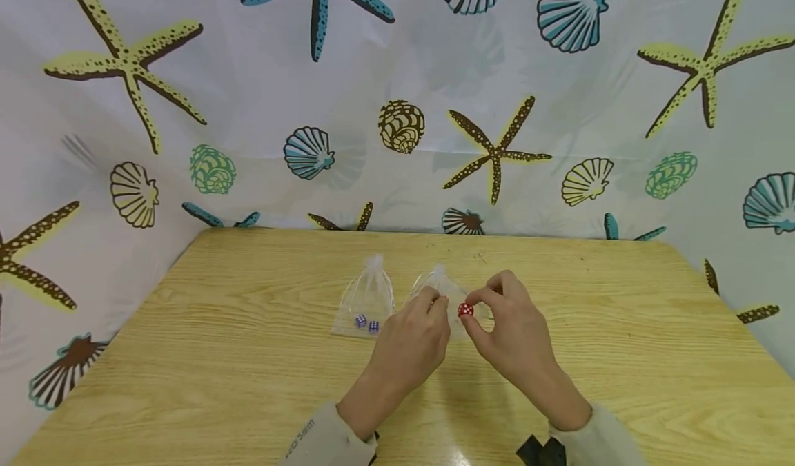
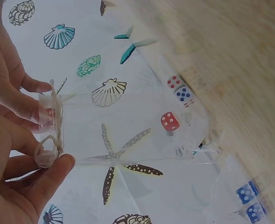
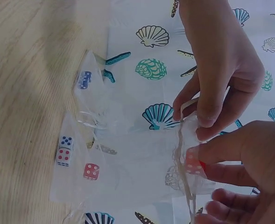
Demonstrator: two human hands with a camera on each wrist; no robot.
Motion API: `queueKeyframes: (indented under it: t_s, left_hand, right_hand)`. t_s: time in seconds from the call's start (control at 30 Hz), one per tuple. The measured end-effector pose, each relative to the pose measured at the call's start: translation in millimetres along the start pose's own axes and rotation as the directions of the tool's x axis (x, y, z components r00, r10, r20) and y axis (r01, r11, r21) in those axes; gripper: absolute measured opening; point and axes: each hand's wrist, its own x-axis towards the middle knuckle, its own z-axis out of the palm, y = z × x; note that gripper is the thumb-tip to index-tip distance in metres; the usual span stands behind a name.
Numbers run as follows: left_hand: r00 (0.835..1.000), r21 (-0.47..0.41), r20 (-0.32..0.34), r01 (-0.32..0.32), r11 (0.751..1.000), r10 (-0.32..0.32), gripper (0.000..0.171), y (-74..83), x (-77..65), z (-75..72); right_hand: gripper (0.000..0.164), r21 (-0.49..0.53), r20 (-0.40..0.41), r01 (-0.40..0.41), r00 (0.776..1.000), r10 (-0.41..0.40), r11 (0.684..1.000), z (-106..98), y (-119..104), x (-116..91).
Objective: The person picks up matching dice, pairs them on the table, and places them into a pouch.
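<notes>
At its gathered mouth, a sheer drawstring bag (image 3: 137, 158) is pinched by my left hand (image 1: 413, 331). My right hand (image 1: 518, 328) holds a red die (image 1: 466, 310) with white dots between thumb and forefinger. In the right wrist view, that die shows through the sheer cloth at the mouth, beside the cord (image 3: 180, 163). A second red die (image 2: 170, 121) lies low in the held bag, toward its far end. In the left wrist view, the left thumb (image 2: 62, 168) presses the rim next to the cord loop.
Left of the hands, another sheer bag (image 1: 348, 317) lies on the wooden table (image 1: 248, 383) with two blue dice (image 1: 367, 324) in it. Behind the hands lies a further bag (image 1: 425, 283), partly covered; white dice (image 3: 65, 149) show inside. A patterned cloth (image 1: 348, 93) rises behind the table.
</notes>
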Motion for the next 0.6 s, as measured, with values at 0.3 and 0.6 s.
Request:
queueKeyframes:
  t_s: [0.3, 0.6]
  left_hand:
    - [1.000, -0.060, 0.006, 0.031, 0.998, -0.031, 0.018, 1.2, 0.9, 0.1]
    - [0.998, -0.149, 0.025, 0.065, 0.987, -0.062, 0.025, 0.4, 1.8, 1.6]
  right_hand:
    - [0.009, -0.029, 0.105, -0.030, 0.994, 0.033, 0.999, -2.4, 3.6, -0.6]
    - [0.032, 0.089, 0.198, -0.035, 0.980, 0.017, 0.995, -9.6, 13.8, 2.3]
